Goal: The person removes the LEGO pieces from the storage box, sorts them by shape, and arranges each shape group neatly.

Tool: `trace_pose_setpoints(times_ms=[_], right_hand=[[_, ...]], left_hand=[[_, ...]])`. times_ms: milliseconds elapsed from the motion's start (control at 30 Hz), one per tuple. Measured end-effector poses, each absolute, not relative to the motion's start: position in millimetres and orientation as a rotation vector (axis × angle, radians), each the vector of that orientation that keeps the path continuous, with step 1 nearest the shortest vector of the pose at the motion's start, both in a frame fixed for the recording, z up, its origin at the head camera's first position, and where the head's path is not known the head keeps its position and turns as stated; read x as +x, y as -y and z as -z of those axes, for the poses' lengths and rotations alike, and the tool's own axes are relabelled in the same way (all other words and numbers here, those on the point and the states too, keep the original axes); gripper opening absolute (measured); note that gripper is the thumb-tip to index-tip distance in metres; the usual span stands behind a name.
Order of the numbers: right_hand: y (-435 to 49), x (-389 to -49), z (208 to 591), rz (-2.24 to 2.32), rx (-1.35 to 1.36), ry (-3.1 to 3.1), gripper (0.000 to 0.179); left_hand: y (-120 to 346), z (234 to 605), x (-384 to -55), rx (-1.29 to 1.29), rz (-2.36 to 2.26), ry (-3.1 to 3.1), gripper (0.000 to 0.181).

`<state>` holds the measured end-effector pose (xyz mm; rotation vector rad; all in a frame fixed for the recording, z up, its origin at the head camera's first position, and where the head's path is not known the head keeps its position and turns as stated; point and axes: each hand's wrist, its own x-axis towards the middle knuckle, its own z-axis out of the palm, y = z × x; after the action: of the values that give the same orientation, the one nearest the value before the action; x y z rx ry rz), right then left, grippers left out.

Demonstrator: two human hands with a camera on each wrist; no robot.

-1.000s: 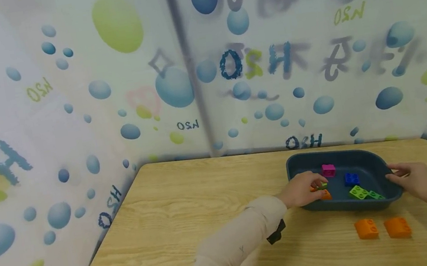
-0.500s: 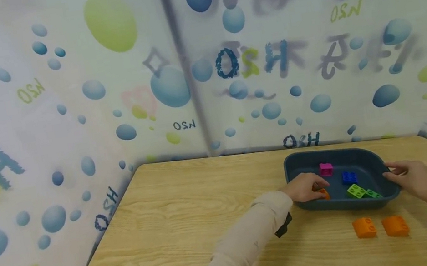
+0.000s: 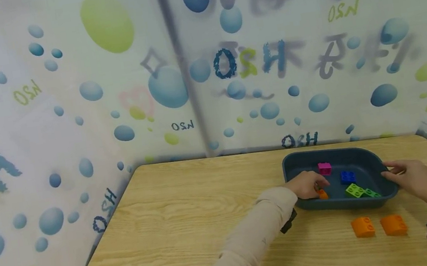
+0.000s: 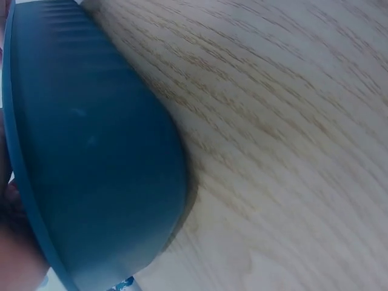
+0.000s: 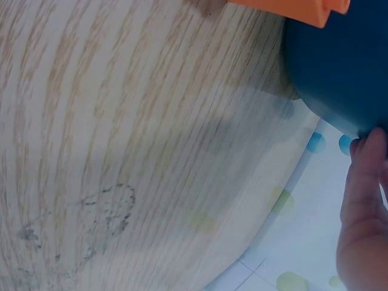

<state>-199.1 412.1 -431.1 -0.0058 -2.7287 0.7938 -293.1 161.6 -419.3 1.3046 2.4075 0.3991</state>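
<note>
A dark blue plastic tray (image 3: 348,205) stands on the table and holds several toy building bricks. My left hand (image 3: 305,185) reaches over its left end, fingers bent down inside beside an orange brick (image 3: 322,194). Those fingertips are partly hidden, so whether they pinch a brick is unclear. My right hand (image 3: 413,179) grips the rim at the right end, thumb over the edge. Also inside lie a pink brick (image 3: 324,169), a blue brick (image 3: 347,177), a lime green brick (image 3: 355,190) and a darker green brick (image 3: 371,193). The left wrist view shows mostly the tray's outer wall (image 4: 109,157).
Two orange bricks, one on the left (image 3: 363,227) and one on the right (image 3: 394,225), lie on the wooden table (image 3: 208,207) in front of the tray. A patterned wall covering (image 3: 260,112) rises behind the table's far edge.
My left hand has lowered slightly over the bricks at the tray's left end, and the green piece seen near its fingers is now mostly covered. The right hand stays on the rim.
</note>
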Motion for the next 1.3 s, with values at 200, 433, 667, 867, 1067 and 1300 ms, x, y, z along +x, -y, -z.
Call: trace_pose_setpoints(times_ms=[200, 433, 667, 867, 1067, 1300], right_hand=[[-412.0, -198.2, 431.1, -0.792, -0.012, 2.73, 0.035], [-411.4, -198.1, 432.2, -0.785, -0.005, 2.727, 0.034], [-410.7, -198.3, 430.9, -0.79, -0.017, 2.726, 0.034], [-411.7, -199.2, 431.5, -0.801, -0.023, 2.733, 0.034], [-412.0, -200.6, 433.2, -0.81, -0.036, 2.746, 0.036], [-412.5, -199.5, 433.3, -0.81, -0.038, 2.744, 0.036]], left_hand=[[-164.5, 422.7, -289.1, 1.269, -0.439, -2.456, 0.034], [-168.7, 431.3, -287.0, 1.301, -0.458, -2.56, 0.028], [-167.6, 426.0, -285.9, 1.273, -0.487, -2.532, 0.03], [-168.2, 426.0, -285.2, 1.269, -0.472, -2.52, 0.032], [-169.3, 426.2, -285.3, 1.258, -0.468, -2.497, 0.033], [-170.4, 428.3, -286.1, 1.277, -0.45, -2.546, 0.031]])
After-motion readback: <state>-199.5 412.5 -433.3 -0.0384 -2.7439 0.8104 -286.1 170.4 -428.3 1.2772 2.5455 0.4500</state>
